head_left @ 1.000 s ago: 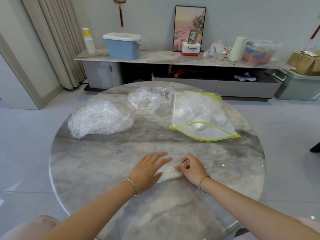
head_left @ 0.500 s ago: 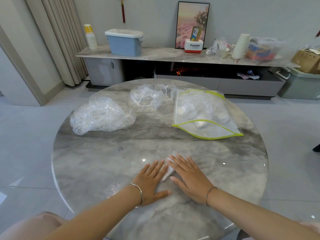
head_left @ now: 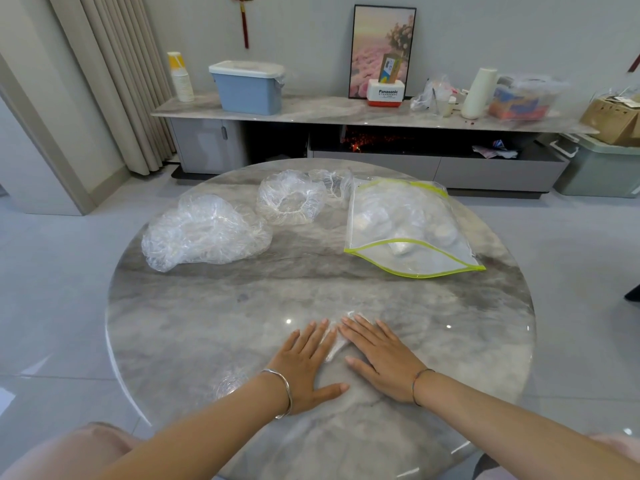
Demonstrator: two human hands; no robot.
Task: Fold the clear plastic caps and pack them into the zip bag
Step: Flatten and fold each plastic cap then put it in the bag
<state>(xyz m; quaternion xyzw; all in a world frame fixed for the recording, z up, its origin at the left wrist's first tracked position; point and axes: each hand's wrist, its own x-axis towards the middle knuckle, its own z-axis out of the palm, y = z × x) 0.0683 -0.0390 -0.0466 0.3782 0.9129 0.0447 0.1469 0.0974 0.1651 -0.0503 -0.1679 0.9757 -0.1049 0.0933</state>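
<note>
Round grey marbled tabletop (head_left: 207, 323), glossy, on a pale tiled floor (head_left: 52, 289); a low cabinet (head_left: 311, 112) along the back wall carries a blue lidded bin (head_left: 247, 88) and a framed picture (head_left: 382, 39), with a beige curtain (head_left: 114, 81) at left. Left hand (head_left: 304, 365) and right hand (head_left: 384, 358) lie flat with fingers straight, side by side, pressing a flattened clear plastic cap (head_left: 334, 344) near the front edge. Far side: heap of loose caps (head_left: 204, 233) left, single open cap (head_left: 291, 200) centre, zip bag (head_left: 405, 226) right, holding folded caps.
</note>
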